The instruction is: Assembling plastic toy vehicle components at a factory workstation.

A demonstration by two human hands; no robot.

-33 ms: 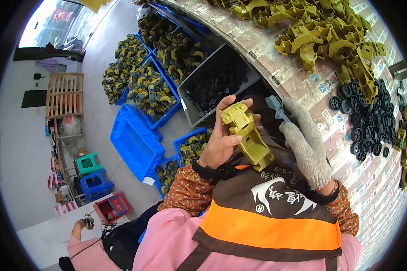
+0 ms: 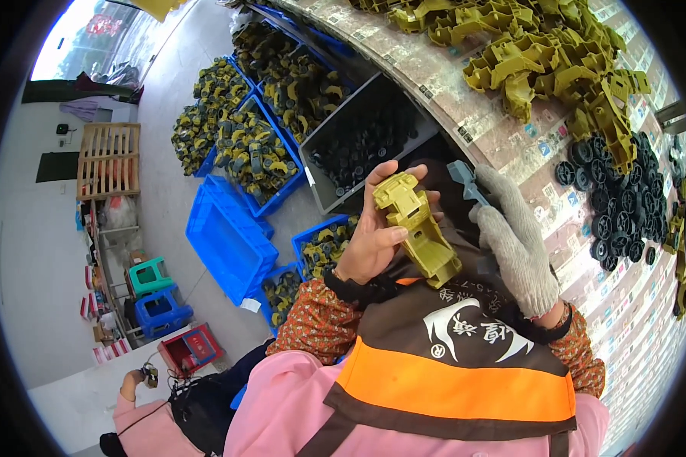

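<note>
My bare left hand (image 2: 368,247) grips an olive-yellow plastic toy vehicle body (image 2: 421,238), its thumb pressed on the near side and its fingers behind. The shell is tilted, with its hollow end toward my apron. Just to the right, my right hand (image 2: 520,247) wears a grey knitted glove. Its thumb and fingers pinch a small blue-grey plastic part (image 2: 466,181) that sticks out beyond the fingertips. The two pieces are apart. The fingers behind the shell are partly hidden.
On the patterned table lie a heap of olive-yellow shells (image 2: 526,57) and a pile of black wheels (image 2: 621,202). A grey crate (image 2: 310,164) of dark wheels stands beyond my left hand. Blue crates (image 2: 232,244) and stools (image 2: 162,311) are on the floor. Another person (image 2: 156,426) works at lower left.
</note>
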